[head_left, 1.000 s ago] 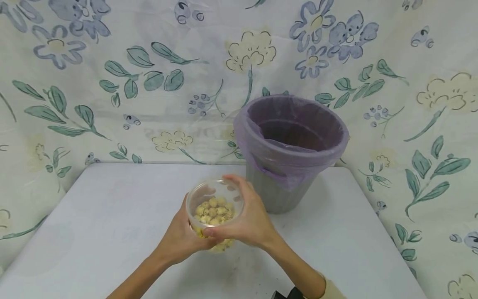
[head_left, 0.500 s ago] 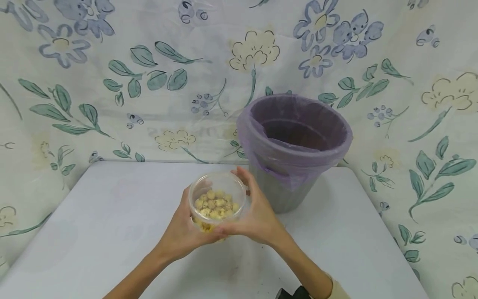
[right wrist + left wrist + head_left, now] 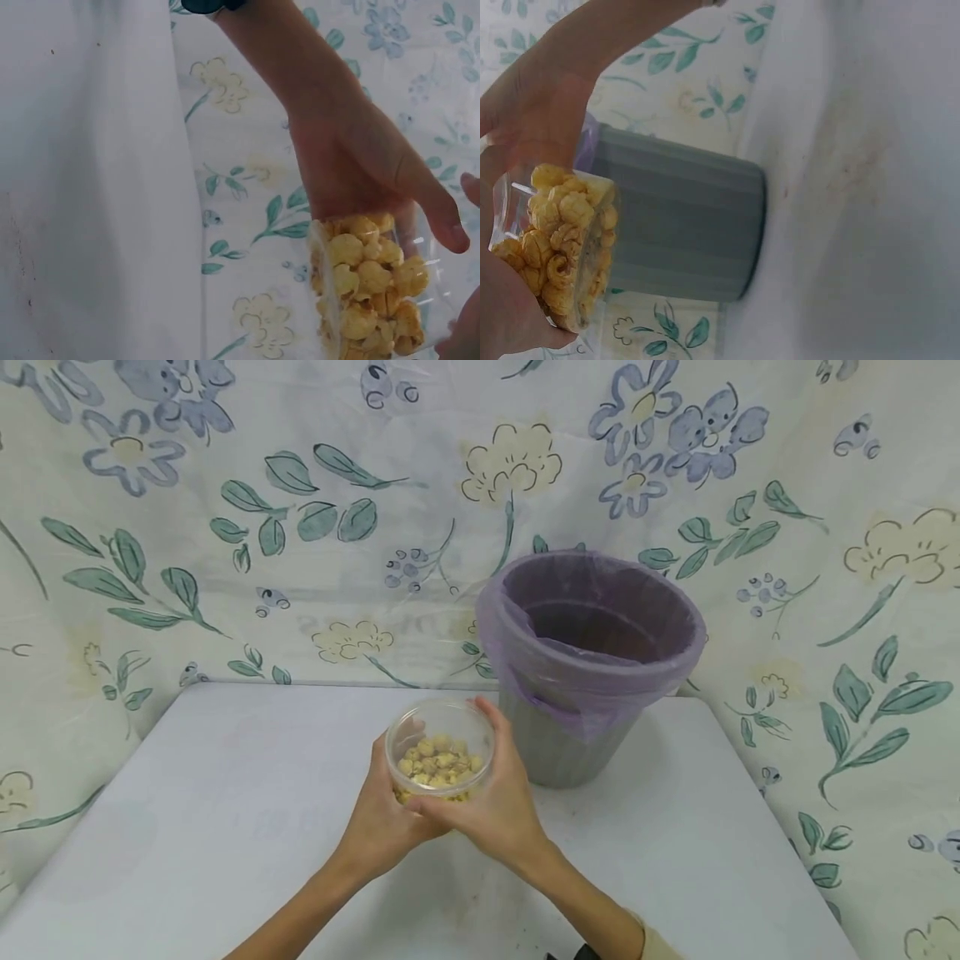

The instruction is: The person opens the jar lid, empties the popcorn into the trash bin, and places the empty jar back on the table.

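No word, brand or number can be read in any view. Low on the floral cloth (image 3: 315, 585), just above the far edge of the tabletop (image 3: 247, 777), faint letter-like marks (image 3: 412, 625) show, too pale to make out.

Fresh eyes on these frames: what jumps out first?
Probably the gray bin with its purple liner, at the back right of the white table. Next, the clear tub of yellow popcorn, held in front of it between the left hand and right hand. Behind everything, a flowered backdrop fills the view.
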The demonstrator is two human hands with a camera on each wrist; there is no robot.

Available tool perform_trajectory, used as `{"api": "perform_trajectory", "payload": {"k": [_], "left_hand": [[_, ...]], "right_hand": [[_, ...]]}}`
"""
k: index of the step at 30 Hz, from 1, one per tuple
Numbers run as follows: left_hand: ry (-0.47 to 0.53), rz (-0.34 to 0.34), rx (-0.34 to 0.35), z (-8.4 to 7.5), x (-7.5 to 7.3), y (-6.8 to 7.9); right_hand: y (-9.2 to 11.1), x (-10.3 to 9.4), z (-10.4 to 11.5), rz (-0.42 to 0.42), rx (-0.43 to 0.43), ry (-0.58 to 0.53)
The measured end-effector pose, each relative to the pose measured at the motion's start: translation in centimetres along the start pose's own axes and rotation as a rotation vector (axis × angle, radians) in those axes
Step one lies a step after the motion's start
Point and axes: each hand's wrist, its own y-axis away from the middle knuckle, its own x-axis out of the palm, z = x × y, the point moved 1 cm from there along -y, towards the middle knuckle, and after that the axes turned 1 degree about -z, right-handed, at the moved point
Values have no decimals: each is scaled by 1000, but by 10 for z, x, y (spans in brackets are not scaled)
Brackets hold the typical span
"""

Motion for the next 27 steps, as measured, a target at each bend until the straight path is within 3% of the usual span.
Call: {"api": "perform_trajectory", "payload": {"k": [6, 14, 19, 23, 27], "left_hand": [[-19, 19, -13, -2, -2, 1], [51, 144, -7, -5, -13, 2], [79, 172, -18, -4, -13, 4], [63, 165, -24, -2, -12, 3], [53, 133, -26, 3, -12, 0]], "right_hand": [[-3, -6, -4, 84, 12, -50], [-18, -26, -9, 376, -23, -206], [-28, -35, -14, 520, -50, -293], [-29, -34, -19, 521, -96, -320], [-22, -26, -24, 375, -109, -247]]}}
